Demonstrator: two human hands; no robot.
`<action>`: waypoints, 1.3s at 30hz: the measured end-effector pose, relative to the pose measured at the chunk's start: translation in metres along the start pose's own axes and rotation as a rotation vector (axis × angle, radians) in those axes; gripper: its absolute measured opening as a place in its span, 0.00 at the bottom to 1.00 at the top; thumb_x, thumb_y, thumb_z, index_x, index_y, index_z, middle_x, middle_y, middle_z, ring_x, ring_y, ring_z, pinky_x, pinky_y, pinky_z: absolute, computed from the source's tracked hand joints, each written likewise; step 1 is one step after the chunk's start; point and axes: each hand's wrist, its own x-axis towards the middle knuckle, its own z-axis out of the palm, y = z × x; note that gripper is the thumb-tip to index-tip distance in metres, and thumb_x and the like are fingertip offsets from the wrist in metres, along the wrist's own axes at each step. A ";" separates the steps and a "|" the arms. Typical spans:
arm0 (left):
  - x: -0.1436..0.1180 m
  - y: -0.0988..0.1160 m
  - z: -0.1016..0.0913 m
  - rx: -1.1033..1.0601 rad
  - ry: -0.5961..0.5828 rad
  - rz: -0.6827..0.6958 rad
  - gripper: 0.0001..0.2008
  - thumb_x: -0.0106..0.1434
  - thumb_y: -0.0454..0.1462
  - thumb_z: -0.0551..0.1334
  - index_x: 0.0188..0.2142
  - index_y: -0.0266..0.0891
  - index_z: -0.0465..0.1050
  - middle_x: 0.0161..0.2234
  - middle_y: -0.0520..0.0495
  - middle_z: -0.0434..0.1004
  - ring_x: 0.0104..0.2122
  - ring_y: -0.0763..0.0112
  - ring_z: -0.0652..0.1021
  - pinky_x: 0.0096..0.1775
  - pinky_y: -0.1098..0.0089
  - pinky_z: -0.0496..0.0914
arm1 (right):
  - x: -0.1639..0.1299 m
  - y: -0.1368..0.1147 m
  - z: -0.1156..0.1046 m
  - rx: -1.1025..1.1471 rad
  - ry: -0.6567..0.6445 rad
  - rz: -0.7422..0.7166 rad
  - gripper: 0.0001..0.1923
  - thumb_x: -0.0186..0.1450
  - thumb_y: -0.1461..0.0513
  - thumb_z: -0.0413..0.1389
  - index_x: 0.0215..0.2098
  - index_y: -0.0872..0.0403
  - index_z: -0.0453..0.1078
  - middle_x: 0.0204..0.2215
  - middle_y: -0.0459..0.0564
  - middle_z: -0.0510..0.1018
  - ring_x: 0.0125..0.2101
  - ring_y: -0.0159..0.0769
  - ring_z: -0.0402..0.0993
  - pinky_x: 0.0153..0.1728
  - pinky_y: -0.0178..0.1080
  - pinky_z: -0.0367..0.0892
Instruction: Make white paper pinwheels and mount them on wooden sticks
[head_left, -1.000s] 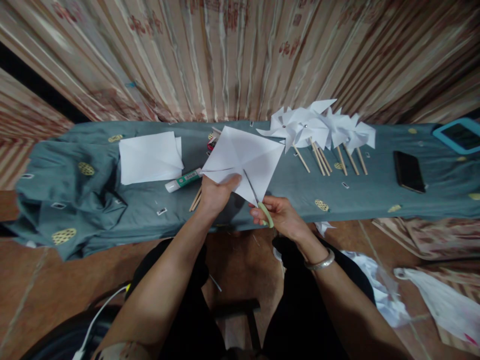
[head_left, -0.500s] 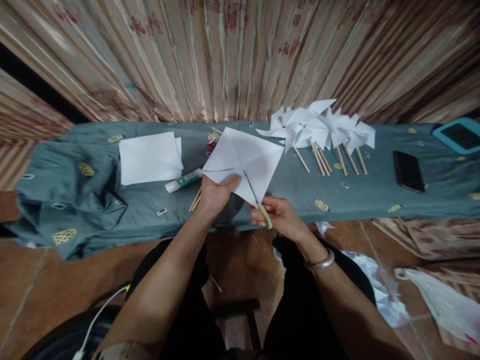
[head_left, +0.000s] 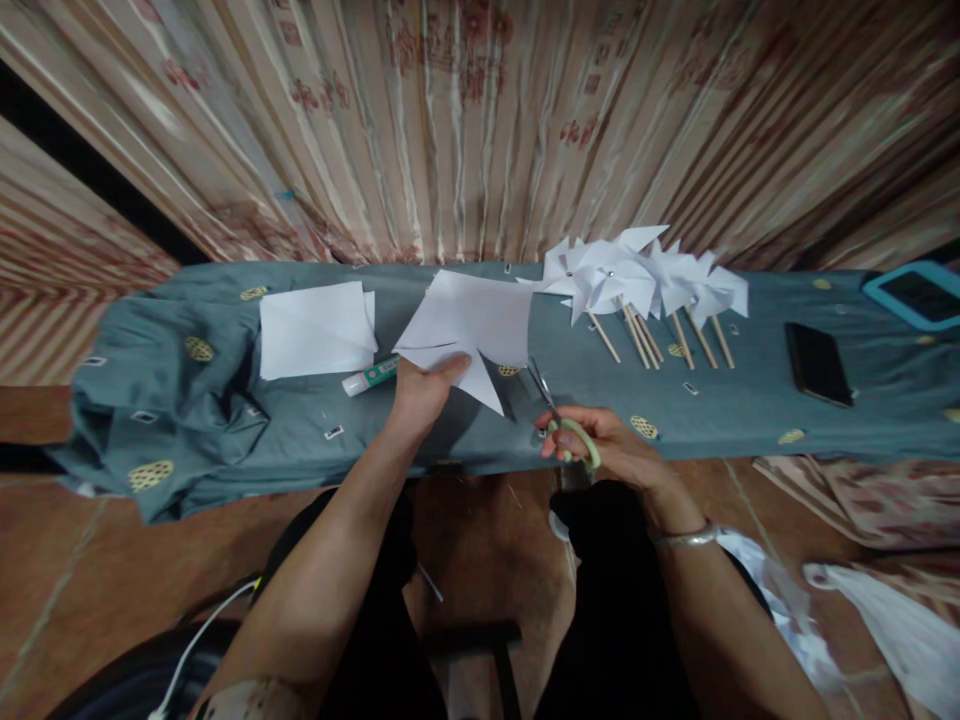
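A white square of paper is pinched in my left hand, thumb on top. Slits run inward from two of its corners, and the flap between them points toward me. My right hand grips green-handled scissors, their blades pointing away and apart from the paper. Beside my left hand, partly under the sheet, lies a glue stick with a green label. A stack of white paper rests further left.
Several white paper pinwheels on wooden sticks lie at the back right. A black phone and a blue-framed device sit at the far right of the cloth-covered table. A pleated curtain hangs behind; plastic bags lie on the floor.
The scissors have come out of the paper and moved right with my right hand. A second slit now parts the sheet, and my left hand has turned it slightly.
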 end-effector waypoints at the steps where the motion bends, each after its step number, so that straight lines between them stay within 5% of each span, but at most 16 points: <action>1: 0.000 0.000 0.000 0.008 -0.007 0.004 0.29 0.44 0.39 0.71 0.48 0.36 0.73 0.40 0.42 0.82 0.44 0.55 0.80 0.52 0.55 0.72 | -0.001 -0.001 -0.006 0.000 0.032 -0.019 0.30 0.47 0.43 0.69 0.37 0.56 0.75 0.25 0.47 0.80 0.23 0.27 0.69 0.25 0.32 0.64; 12: -0.016 -0.004 0.001 0.131 -0.230 -0.096 0.23 0.43 0.36 0.71 0.42 0.37 0.75 0.44 0.41 0.81 0.46 0.53 0.79 0.54 0.53 0.71 | 0.020 -0.004 -0.020 0.047 0.623 -0.363 0.31 0.45 0.41 0.69 0.37 0.52 0.73 0.28 0.47 0.80 0.27 0.33 0.72 0.27 0.36 0.66; 18: -0.023 0.008 0.003 0.173 -0.326 -0.171 0.17 0.43 0.34 0.69 0.36 0.37 0.77 0.37 0.42 0.82 0.39 0.53 0.81 0.46 0.52 0.75 | 0.024 -0.006 -0.018 0.046 0.522 -0.315 0.30 0.39 0.48 0.73 0.35 0.53 0.74 0.25 0.42 0.77 0.26 0.32 0.70 0.29 0.36 0.66; 26: -0.021 0.007 0.002 0.129 -0.289 -0.210 0.17 0.43 0.39 0.72 0.34 0.37 0.78 0.36 0.41 0.83 0.39 0.52 0.81 0.46 0.54 0.75 | 0.026 -0.009 -0.011 0.161 0.408 -0.267 0.26 0.39 0.53 0.73 0.33 0.53 0.74 0.22 0.40 0.76 0.23 0.28 0.70 0.28 0.34 0.66; 35: -0.021 0.021 0.010 -0.396 -0.380 -0.355 0.24 0.51 0.52 0.69 0.41 0.39 0.79 0.41 0.42 0.83 0.44 0.56 0.80 0.45 0.62 0.73 | 0.042 -0.017 -0.005 0.484 0.662 -0.432 0.25 0.35 0.57 0.74 0.31 0.53 0.75 0.22 0.37 0.76 0.23 0.27 0.68 0.28 0.33 0.63; 39: -0.029 0.024 0.018 -0.447 -0.339 -0.399 0.25 0.45 0.52 0.73 0.39 0.40 0.79 0.42 0.42 0.82 0.43 0.59 0.80 0.42 0.66 0.72 | 0.052 -0.021 0.003 0.567 0.743 -0.471 0.25 0.38 0.54 0.73 0.31 0.53 0.74 0.20 0.38 0.76 0.23 0.29 0.69 0.30 0.36 0.65</action>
